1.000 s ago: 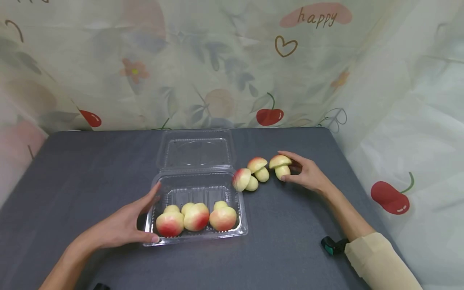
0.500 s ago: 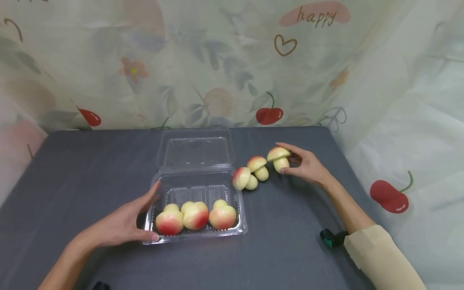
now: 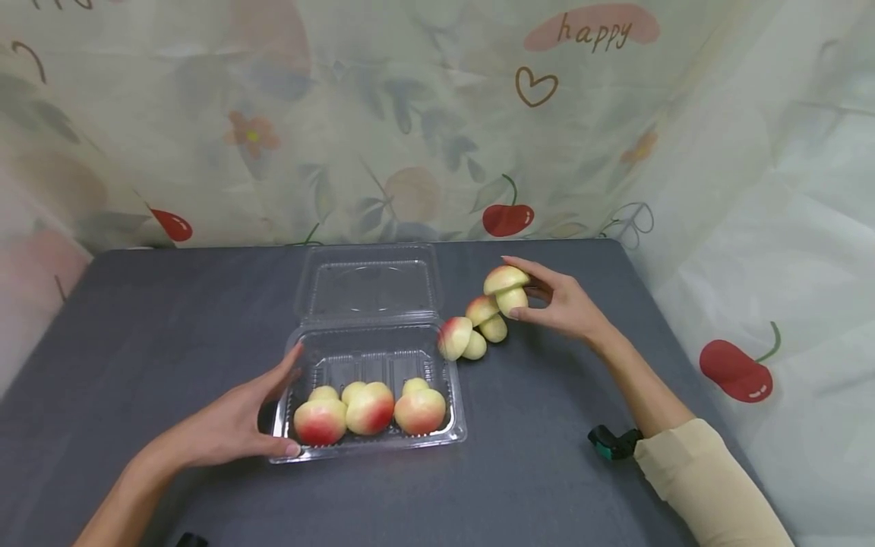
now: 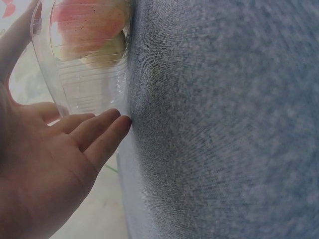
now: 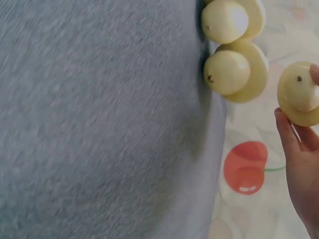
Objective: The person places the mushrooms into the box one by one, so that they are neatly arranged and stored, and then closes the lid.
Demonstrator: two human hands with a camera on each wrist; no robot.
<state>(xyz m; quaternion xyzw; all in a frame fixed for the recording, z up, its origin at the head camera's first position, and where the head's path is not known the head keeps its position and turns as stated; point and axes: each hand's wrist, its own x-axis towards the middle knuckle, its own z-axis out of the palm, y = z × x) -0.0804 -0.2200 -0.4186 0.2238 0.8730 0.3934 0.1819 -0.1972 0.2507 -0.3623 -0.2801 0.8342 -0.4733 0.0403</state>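
My right hand [image 3: 563, 306] pinches a toy mushroom [image 3: 506, 282] by its cap and stem, raised off the table; its pale stem end [image 5: 300, 94] shows in the right wrist view. Two more mushrooms lie beside the box, one with its cap [image 3: 454, 339] against the right rim, the other [image 3: 494, 328] just behind it. My left hand [image 3: 232, 416] steadies the clear plastic clamshell box [image 3: 369, 339] at its left side, thumb on the front corner, fingers [image 4: 99, 134] along the wall. Three red-and-yellow mushrooms [image 3: 371, 409] sit in a row along the box's front.
The box's hinged lid [image 3: 369, 285] lies folded back toward the rear of the dark grey table [image 3: 519, 471]. A printed curtain [image 3: 342, 114] hangs behind the table's back edge, with white sheeting [image 3: 786, 266] at the right. A black strap [image 3: 613, 444] is at the right sleeve.
My right hand has lifted the mushroom and carried it up and to the left, over the other loose mushrooms. My left hand and the box stay put.
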